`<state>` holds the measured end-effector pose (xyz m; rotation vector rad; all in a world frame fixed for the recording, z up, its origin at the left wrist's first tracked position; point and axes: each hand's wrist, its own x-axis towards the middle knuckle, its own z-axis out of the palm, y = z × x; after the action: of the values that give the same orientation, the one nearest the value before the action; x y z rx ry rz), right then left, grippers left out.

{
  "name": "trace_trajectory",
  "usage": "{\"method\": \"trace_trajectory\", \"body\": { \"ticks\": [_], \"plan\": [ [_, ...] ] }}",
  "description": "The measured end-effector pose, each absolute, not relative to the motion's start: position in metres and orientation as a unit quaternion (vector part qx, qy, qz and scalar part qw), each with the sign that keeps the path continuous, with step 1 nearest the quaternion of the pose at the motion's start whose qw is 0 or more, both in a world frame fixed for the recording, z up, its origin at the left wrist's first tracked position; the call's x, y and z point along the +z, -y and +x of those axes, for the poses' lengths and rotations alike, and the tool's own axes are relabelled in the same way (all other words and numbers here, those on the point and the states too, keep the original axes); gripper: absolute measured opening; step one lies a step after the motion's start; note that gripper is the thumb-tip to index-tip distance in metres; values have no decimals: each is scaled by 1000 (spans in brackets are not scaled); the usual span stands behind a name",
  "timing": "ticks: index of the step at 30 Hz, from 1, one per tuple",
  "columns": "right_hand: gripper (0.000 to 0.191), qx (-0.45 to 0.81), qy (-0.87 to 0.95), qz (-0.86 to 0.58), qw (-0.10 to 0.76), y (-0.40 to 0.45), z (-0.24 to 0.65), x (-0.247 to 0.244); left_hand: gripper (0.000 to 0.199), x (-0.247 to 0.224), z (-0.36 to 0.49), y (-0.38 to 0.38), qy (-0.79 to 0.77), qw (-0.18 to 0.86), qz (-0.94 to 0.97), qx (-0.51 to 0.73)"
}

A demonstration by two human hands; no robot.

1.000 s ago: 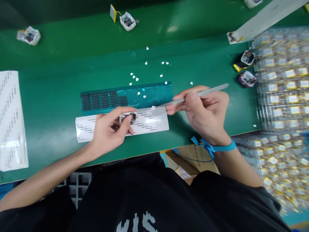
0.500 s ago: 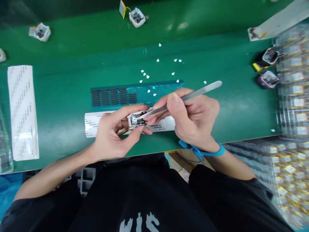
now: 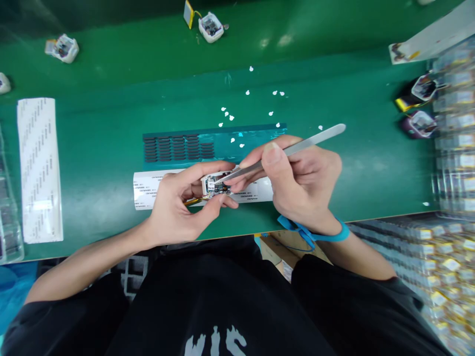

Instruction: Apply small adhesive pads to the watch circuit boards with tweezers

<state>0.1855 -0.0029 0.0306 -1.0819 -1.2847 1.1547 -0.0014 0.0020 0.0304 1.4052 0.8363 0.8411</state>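
Observation:
My left hand [image 3: 185, 202] is closed around a small white electronic device [image 3: 212, 185] with its circuit board facing up. A yellow-edged part [image 3: 191, 201], partly hidden by the fingers, hangs out at its left side. Metal tweezers [image 3: 308, 143] lie in the grip of my right hand [image 3: 297, 173], their tips down at the board inside the casing. Whether the tips pinch anything is too small to tell. Under both hands lies a white printed sheet [image 3: 145, 190]. Just behind them is a teal strip [image 3: 245, 138] with rows of small dark pieces [image 3: 170, 148] on its left part.
Several small white round stickers [image 3: 231, 118] are scattered behind the strip. A white printed stack [image 3: 40, 170] lies at left. Open white devices [image 3: 211, 27] stand at the back, a purple one [image 3: 419, 123] at right. Clear trays [image 3: 460, 133] are stacked along the right edge.
The whole view has shifted slightly, so the bench things appear a little further right. Both hands keep their grip, and the tweezer tips stay at the board.

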Motion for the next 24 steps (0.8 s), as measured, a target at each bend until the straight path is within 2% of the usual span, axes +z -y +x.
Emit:
{"method": "trace_trajectory", "body": {
  "ticks": [16, 21, 24],
  "plan": [
    [25, 428, 581, -442, 534, 3, 182, 28, 35, 25, -3, 0, -350, 627, 589, 371],
    [24, 406, 623, -456, 488, -10, 202, 29, 26, 22, -7, -1, -372, 645, 571, 346],
    [37, 392, 654, -458, 457, -27, 224, 29, 27, 27, -10, -8, -398, 610, 593, 344]
  ]
}}
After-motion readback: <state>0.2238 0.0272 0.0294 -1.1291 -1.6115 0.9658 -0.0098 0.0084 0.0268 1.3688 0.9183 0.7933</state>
